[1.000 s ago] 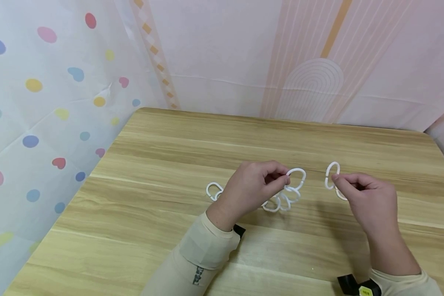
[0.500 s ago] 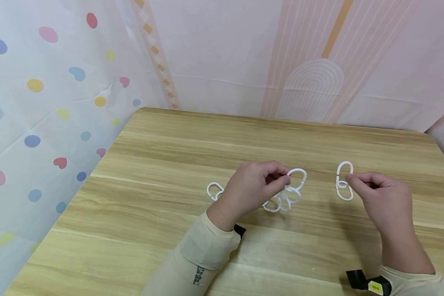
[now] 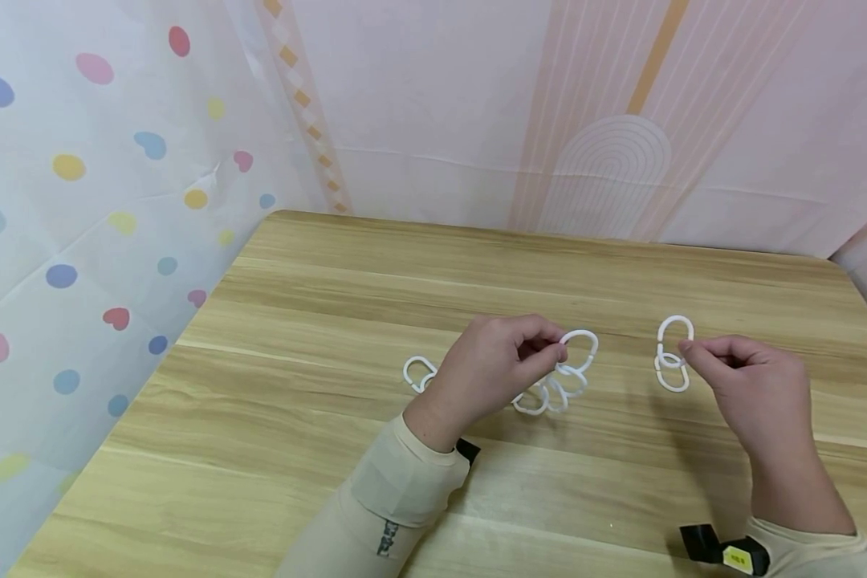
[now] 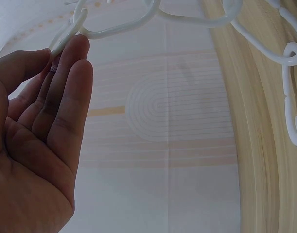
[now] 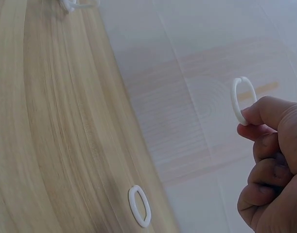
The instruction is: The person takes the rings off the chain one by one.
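Centrally, fingers of the left hand [image 3: 487, 369] pinched a chain of white oval plastic links [image 4: 121, 28]. The right hand [image 3: 755, 393] pinched one matching link [image 5: 235, 99] above the wood-grain table [image 3: 318, 321].

Below the left fingers [image 3: 538, 325] and right fingers [image 3: 726, 347], a wood-grain surface [image 3: 376, 273] with streaks running side to side and a rounded far left corner; beyond both, a pale pinkish sheet [image 3: 433, 88], creased across; on it, past the gap between the fingers, an arch of nested lines [image 3: 614, 156], an orange stripe [image 3: 658, 56] slanting up from its top; farther left, small orange diamonds [image 3: 301, 97] in a column; well left of the fingers, a white sheet [image 3: 22, 132] with coloured dots [image 3: 68, 167] and hearts [image 3: 116, 319]
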`<action>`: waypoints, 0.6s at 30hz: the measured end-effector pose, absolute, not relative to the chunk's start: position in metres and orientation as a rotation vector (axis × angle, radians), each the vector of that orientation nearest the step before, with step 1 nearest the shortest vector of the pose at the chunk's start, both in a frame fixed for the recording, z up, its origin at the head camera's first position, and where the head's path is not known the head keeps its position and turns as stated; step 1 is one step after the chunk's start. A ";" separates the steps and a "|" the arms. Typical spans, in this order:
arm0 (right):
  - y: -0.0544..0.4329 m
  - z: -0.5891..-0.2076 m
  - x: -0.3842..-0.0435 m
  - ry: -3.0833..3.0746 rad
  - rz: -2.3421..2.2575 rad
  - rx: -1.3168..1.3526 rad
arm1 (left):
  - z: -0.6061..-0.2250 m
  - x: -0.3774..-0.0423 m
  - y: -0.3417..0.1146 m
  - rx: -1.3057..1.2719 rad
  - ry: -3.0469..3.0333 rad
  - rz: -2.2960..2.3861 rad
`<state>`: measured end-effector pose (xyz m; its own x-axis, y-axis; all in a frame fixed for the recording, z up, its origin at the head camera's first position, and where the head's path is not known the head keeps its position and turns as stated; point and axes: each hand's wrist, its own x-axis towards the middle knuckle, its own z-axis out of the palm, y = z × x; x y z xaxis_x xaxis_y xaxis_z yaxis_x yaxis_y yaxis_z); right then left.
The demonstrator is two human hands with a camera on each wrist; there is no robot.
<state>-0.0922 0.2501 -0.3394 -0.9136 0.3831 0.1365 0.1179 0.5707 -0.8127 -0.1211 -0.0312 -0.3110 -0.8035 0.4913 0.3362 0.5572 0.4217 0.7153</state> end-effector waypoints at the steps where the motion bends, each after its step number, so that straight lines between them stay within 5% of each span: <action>1: 0.251 -0.340 -0.092 -2.513 1.261 -0.410 | -0.311 -0.121 -0.031 -0.953 -2.585 -1.346; 18: 0.259 -0.341 -0.094 -2.527 1.271 -0.456 | -0.311 -0.121 -0.031 -0.958 -2.598 -1.326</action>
<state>-0.0938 0.2591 -0.3409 -0.9123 0.3965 0.1020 0.1546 0.5645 -0.8109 -0.1214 -0.0312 -0.3113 -0.8029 0.4969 0.3293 0.5582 0.4330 0.7077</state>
